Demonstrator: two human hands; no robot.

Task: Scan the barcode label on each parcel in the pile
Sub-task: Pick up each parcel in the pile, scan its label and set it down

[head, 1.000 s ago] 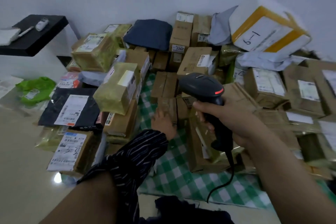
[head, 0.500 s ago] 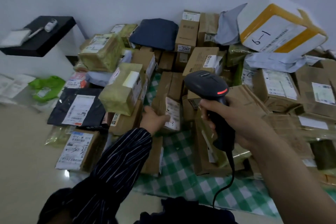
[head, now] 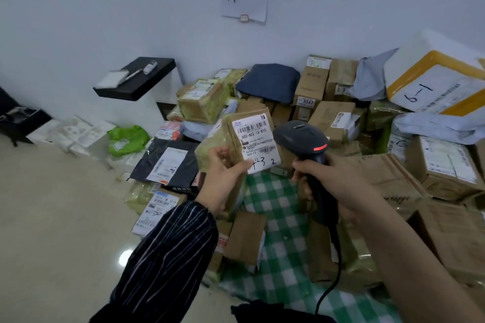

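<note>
So the left hand (head: 223,181) has a small brown cardboard parcel (head: 250,147) lifted up above the pile, thumb across the front and fingers curled round behind it. The box is flat and rectangular with slightly squashed corners. Nearly the whole front is covered by a white paper label (head: 259,136): two barcodes, a printed 502-602-12-815, and some black marker scribble along the bottom edge.

The right hand (head: 338,178) is wrapped tight around the handle of a matte black plastic scanner (head: 301,139). Its rounded head sits just beside the label's right edge, with a little red light glowing on the side. Can't tell if it's actually lined up with a barcode. A black cable (head: 330,283) hangs off the bottom of the handle.

The pile itself sits on a green-and-white checked cloth (head: 275,191) on a glossy pale floor (head: 52,217). It's mostly plain cardboard boxes, some wrapped in shiny olive tape. There's also a white foam box (head: 433,81) banded in yellow tape, a soft navy bag (head: 270,81), a black poly mailer (head: 168,162) and a crumpled green plastic bag (head: 126,136).

A black wall shelf (head: 136,81) holds a pen and a white pad.
</note>
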